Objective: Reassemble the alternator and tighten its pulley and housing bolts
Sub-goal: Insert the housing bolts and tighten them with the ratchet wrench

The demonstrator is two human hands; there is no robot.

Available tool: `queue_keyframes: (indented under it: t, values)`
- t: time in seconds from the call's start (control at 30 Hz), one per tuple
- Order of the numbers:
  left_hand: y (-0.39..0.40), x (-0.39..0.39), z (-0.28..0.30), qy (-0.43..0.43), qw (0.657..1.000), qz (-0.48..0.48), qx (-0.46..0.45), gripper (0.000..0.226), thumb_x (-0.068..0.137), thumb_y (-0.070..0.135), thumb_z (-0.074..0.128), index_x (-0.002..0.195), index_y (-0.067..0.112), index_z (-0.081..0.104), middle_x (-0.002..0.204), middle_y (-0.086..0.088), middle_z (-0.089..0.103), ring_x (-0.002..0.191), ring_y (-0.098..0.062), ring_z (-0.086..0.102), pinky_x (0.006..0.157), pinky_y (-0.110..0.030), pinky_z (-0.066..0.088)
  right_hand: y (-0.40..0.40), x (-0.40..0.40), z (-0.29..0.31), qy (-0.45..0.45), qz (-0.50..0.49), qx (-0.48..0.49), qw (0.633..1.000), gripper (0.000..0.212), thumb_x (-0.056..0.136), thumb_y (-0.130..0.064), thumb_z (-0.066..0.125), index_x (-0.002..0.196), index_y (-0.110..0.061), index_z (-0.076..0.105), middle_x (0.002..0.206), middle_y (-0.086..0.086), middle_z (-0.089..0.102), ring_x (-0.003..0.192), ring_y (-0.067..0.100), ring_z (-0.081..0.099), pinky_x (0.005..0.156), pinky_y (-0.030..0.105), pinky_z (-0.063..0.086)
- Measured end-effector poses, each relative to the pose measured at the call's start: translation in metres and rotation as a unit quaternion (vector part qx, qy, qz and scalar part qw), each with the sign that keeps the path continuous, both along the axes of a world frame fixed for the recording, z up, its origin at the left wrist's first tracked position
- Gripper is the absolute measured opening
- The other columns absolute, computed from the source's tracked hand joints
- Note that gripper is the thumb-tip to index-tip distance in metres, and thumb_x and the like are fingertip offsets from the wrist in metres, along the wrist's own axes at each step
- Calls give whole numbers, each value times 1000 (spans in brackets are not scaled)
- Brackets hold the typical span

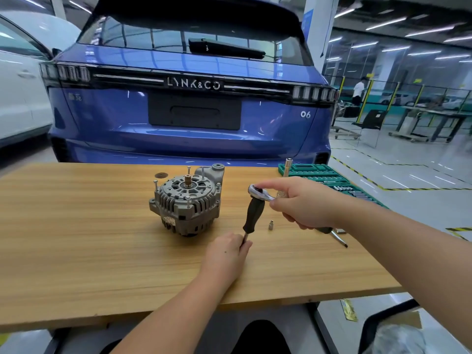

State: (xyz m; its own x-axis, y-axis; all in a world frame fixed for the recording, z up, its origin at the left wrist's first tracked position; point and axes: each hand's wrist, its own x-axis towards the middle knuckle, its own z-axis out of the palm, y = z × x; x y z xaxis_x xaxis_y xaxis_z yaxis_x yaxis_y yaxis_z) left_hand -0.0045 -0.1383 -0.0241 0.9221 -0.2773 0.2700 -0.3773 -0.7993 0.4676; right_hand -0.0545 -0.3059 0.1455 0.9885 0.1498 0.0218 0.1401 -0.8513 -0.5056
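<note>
Left arm: my bare forearm reaches up from the bottom edge, angled toward the middle.
Left hand (pixel 228 249): knuckles up, my fingers curled, pinching the thin shaft of a driver (pixel 253 212) near its lower end.
Right arm: my forearm comes in from the right edge, sloping up and leftward, wrist bent slightly down.
Right hand (pixel 301 203): back toward me, index finger stretched left onto the head of a ratchet (pixel 258 192), the other fingers curled around its handle.
Hands: apart, right above left.
</note>
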Motion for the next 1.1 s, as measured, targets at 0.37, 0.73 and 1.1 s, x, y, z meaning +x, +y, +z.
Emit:
queue_keyframes:
  t: [0.37, 0.73, 1.1]
  values:
    - [1, 0, -3, 6, 1000, -21, 6, 37, 108, 44, 44, 104, 15, 67, 90, 6, 51, 92, -19, 58, 72, -30, 37, -6, -6, 4, 9, 7, -6, 1000, 47, 103, -32, 48, 133, -67, 43, 56, -6, 56, 42, 9, 53, 43, 23, 47]
    - [1, 1, -3, 6, 1000, -19, -16, 37, 108, 43, 46, 106, 14, 70, 77, 14, 42, 82, -12, 49, 71, -28, 35, -7, -9, 9, 6, 11, -13, 1000, 48, 104, -29, 48, 139, -62, 41, 49, -9, 54, 39, 6, 49, 42, 21, 44]
    - [1, 1, -1, 17, 999, -29, -17, 32, 107, 42, 48, 107, 18, 69, 86, 9, 53, 83, -12, 54, 70, -27, 41, -7, -6, 16, 12, 11, -75, 997, 47, 104, -32, 48, 138, -63, 40, 54, -7, 56, 40, 4, 50, 41, 16, 41]
